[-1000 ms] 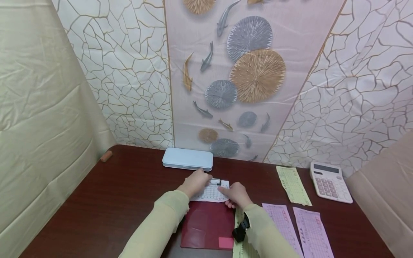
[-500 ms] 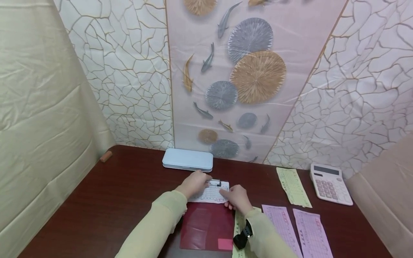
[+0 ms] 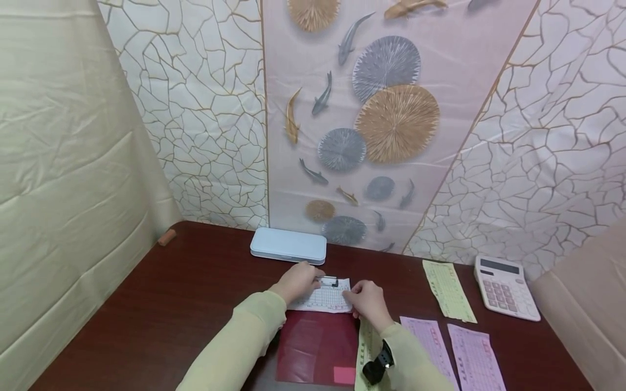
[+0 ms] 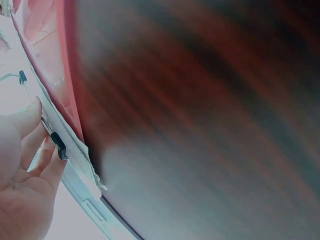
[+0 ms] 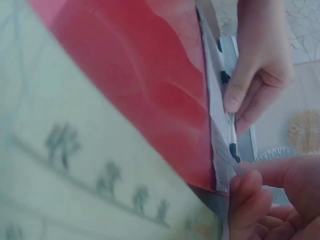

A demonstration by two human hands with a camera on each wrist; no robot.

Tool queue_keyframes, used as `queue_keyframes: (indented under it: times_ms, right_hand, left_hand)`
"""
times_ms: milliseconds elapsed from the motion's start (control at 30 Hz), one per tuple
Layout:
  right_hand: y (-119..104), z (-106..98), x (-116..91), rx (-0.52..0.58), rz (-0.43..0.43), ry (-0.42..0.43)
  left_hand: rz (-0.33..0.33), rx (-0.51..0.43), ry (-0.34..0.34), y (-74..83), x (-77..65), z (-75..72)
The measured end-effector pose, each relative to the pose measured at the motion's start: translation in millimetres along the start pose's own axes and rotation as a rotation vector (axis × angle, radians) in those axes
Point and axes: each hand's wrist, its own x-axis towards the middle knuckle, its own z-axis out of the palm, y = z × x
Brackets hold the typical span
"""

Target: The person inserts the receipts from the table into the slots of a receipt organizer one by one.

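White form (image 3: 325,298): now pinched nearer its right edge by right hand (image 3: 371,303), gripped at clip (image 3: 335,283) by left hand (image 3: 296,282), apparently being straightened.

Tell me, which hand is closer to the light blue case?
The left hand. It's just in front of the light blue case, holding the white paper; the right hand is farther off, to the right, at that paper's right edge.
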Motion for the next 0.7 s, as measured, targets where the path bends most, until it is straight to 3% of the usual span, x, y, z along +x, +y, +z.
queue_keyframes:
  times_ms: [300, 700]
  right_hand:
    - [9.6, -20.3, 6.0, 0.031, -0.021, 0.088]
    - [37.3, -54.3, 11.8, -0.109, -0.069, 0.076]
  left_hand:
    - [-0.033, -0.028, -0.017, -1.0, 0.0, 0.1]
    - [-0.023, -0.034, -0.019, -3.2, 1.4, 2.2]
